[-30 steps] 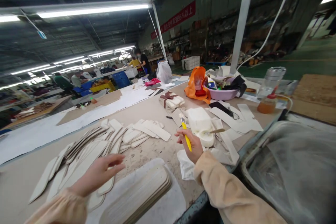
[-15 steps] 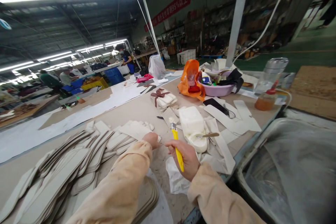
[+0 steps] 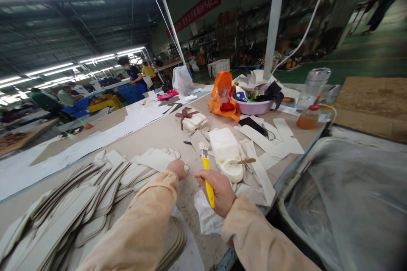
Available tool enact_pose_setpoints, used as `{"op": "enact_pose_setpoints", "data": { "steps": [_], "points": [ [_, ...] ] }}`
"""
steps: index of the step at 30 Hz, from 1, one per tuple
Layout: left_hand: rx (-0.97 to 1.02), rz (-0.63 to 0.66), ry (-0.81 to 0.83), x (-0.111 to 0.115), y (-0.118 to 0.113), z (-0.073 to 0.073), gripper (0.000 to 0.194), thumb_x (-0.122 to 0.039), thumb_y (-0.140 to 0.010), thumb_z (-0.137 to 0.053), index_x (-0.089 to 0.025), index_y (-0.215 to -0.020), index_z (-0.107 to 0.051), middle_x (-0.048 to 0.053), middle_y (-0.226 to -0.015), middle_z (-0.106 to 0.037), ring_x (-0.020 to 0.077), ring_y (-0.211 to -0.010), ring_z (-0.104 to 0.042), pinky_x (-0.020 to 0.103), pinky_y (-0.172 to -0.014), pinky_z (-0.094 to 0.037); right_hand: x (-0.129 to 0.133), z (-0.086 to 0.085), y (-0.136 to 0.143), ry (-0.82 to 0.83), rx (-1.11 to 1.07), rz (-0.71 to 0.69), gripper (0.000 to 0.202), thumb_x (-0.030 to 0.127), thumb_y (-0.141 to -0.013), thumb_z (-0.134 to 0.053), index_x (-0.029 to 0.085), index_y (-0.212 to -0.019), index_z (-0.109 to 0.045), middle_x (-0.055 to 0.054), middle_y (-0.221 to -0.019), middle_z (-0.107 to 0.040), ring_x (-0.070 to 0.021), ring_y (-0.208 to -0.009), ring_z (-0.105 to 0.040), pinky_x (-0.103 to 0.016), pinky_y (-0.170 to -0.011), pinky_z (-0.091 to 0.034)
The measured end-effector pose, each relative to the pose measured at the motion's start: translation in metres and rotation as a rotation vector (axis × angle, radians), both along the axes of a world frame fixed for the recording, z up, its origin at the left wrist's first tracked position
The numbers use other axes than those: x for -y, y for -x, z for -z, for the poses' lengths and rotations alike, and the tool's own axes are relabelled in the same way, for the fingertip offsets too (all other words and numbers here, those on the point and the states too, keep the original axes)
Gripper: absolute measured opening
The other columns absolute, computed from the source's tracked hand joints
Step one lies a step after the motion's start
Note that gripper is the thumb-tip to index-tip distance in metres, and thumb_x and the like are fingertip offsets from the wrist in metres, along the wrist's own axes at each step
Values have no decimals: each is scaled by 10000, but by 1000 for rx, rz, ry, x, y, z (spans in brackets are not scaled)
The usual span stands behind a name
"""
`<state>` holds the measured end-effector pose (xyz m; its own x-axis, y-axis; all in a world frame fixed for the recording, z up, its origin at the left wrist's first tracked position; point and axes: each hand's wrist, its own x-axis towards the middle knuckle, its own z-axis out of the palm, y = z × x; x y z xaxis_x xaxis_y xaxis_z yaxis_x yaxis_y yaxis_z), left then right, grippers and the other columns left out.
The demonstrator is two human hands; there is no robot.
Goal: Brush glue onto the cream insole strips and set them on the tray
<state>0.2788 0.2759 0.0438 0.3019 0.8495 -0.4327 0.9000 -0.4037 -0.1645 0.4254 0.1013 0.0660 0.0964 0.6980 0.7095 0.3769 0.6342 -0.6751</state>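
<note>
Brush (image 3: 206,164) is up in the right hand (image 3: 221,190), bristles away from the wearer, yellow handle pinched between thumb and fingers. Looks light, stiff handle, soft tip; mid-handle is the right hold. Left hand (image 3: 178,168) is at the far right end of the fanned pale strips (image 3: 73,207); fingertips hidden, can't tell if they pinch one. Strips look thin, light, bendy, probably slide on each other; take one by the edges near its rounded end. Left sleeve (image 3: 140,220) partly covers the neat stack (image 3: 176,237) on a white sheet (image 3: 192,254). Tight spot: white container (image 3: 222,144) just right of the bristles, wooden stick (image 3: 246,161) jutting right, easy to snag. Crumpled tissue (image 3: 205,216) lies by the right hand. Farther out: ribbon-tied bundle (image 3: 193,123), orange bag (image 3: 219,97), lilac basin (image 3: 254,107), amber bottle (image 3: 308,120) near the table's right edge.
</note>
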Motion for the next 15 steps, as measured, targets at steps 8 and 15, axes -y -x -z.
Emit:
{"op": "enact_pose_setpoints", "data": {
  "steps": [8, 15],
  "points": [
    [418, -220, -39, -6, 27, -45, 238, -356, -866, -572, -135, -943, -612, 46, -938, -644, 167, -836, -621, 368, -759, -526, -8, 11, 3, 18, 17, 0, 190, 183, -923, -466, 216, -1073, -578, -44, -866, -649, -152, -748, -607, -267, -694, -488],
    [1071, -387, -60, 63, 85, -141, 145, -318, -785, -502, -183, -833, -528, -16, -770, -624, 145, -776, -655, 286, -743, -555, -9, 11, 11, -19, 1, 87, 131, 210, -911, -522, 229, -1034, -565, -81, -1106, -648, -190, -1026, -603, -328, -878, -481]
  ]
}}
